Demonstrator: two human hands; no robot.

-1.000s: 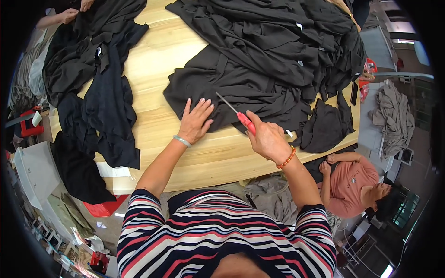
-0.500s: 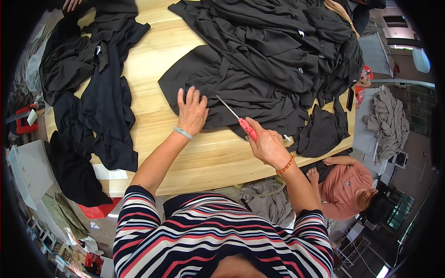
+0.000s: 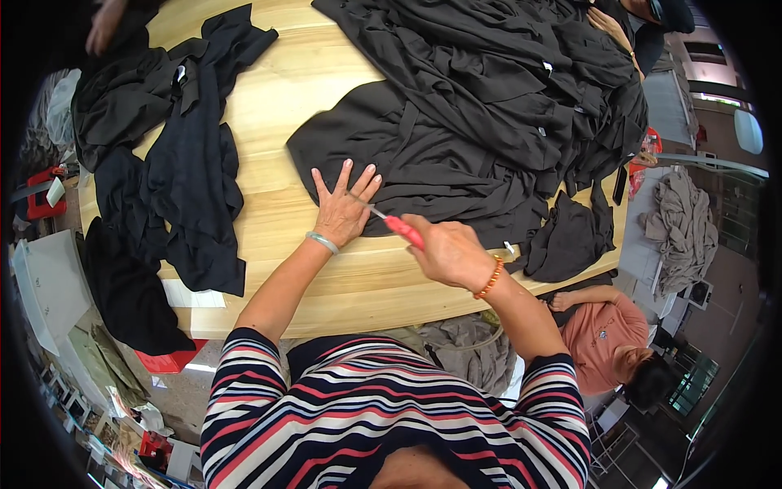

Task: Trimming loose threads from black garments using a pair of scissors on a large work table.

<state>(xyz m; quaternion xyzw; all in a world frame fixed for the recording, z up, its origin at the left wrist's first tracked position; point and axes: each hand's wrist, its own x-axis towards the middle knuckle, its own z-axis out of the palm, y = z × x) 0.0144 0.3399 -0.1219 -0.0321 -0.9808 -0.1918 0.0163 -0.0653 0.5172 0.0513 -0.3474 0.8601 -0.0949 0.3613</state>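
My left hand (image 3: 340,213) lies with fingers spread on the near edge of a dark garment (image 3: 354,122), pressing the cloth. A light bangle circles that wrist. My right hand (image 3: 454,254), with an orange bead bracelet at its wrist, is closed around a red-handled tool (image 3: 405,231) with a slim metal shaft. The shaft points up and left toward my left hand; its tip shows close by the fingers, blurred, and I cannot tell whether it touches the cloth.
A large heap of dark garments (image 3: 505,90) covers the table's far right, where another person's hand (image 3: 609,28) rests. More dark clothes (image 3: 191,179) lie at the left. A person in a pink top (image 3: 607,334) sits at the right, beside the wooden table (image 3: 273,163).
My right hand has moved left with the tool, bringing its shaft to my left hand. My left fingers have spread wider. At the upper left, another person's hand has shifted.
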